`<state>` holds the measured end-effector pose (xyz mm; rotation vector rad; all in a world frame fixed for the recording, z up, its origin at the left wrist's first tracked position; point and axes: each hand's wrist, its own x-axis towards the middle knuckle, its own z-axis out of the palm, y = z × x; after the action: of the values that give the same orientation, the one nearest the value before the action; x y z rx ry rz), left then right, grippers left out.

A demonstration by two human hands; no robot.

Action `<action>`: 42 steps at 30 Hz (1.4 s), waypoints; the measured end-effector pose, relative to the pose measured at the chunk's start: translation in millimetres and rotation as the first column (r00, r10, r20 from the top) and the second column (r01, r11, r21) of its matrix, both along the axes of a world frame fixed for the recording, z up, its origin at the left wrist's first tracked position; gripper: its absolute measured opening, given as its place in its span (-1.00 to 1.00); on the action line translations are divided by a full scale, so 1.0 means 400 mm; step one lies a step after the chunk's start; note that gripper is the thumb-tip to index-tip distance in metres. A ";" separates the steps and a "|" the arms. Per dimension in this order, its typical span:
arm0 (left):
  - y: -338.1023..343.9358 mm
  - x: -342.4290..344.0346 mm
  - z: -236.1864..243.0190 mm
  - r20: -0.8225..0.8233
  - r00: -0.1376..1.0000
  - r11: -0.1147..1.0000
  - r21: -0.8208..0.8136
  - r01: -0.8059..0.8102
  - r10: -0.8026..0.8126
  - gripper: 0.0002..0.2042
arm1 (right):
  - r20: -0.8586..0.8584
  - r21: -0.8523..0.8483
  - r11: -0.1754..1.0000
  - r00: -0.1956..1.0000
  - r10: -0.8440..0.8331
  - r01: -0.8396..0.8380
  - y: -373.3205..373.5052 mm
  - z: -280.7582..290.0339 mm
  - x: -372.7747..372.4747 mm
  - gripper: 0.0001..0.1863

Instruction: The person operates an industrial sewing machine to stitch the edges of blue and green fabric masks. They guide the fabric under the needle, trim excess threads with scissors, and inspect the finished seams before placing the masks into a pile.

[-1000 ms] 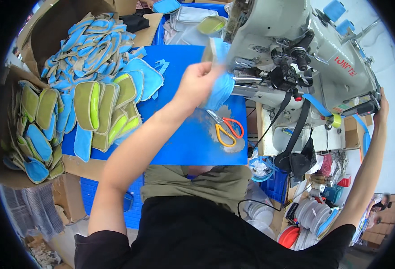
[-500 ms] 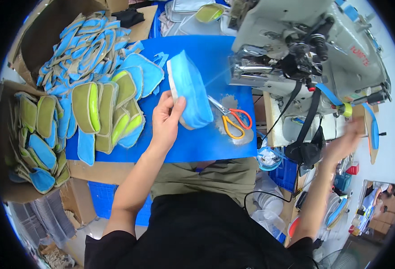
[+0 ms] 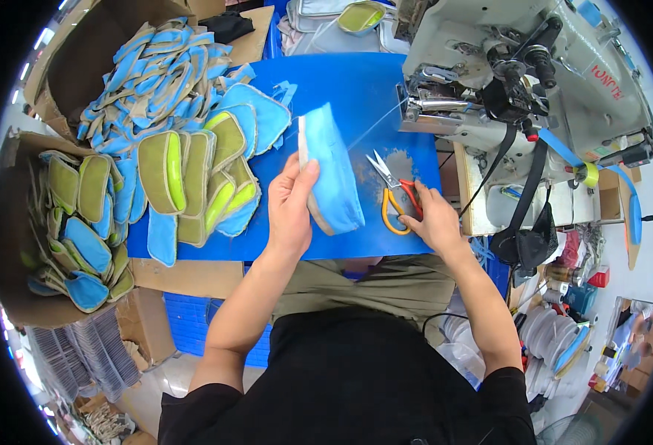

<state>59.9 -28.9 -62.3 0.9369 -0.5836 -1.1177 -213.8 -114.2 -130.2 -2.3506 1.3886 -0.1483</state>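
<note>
My left hand (image 3: 291, 204) pinches a blue fabric piece (image 3: 332, 174) with a pale beige edge strip, thumb on the near face. The piece stands curved and upright above the blue tabletop (image 3: 326, 81). A thin thread runs from near it toward the sewing machine (image 3: 445, 100). To its right lies a pair of scissors (image 3: 392, 185) with one yellow and one red-orange handle, blades parted and pointing away. My right hand (image 3: 439, 222) has its fingers curled over the red-orange handle, with the thumb by the yellow one. Part of the handles is hidden under the fingers.
Olive, lime and blue padded pieces (image 3: 193, 178) are stacked at the left of the table. Behind them is a heap of blue and beige strips (image 3: 156, 81). A cardboard box (image 3: 15, 222) with more pieces stands far left. Blue tape (image 3: 627, 200) hangs at the right.
My right hand has come in from beside the machine, at the right, onto the scissors' handles. The left hand still holds the blue fabric piece. The whole view has shifted slightly.
</note>
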 end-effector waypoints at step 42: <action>0.158 0.161 -0.034 -0.633 0.769 0.987 0.048 0.154 -0.089 -0.54 | 0.489 -0.100 0.969 0.860 -0.150 0.226 0.137 0.008 -0.027 -0.61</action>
<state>124.3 34.3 -75.9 0.5471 -0.0310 -1.4968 -224.7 -59.2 -127.1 -2.0813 1.3816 -0.8636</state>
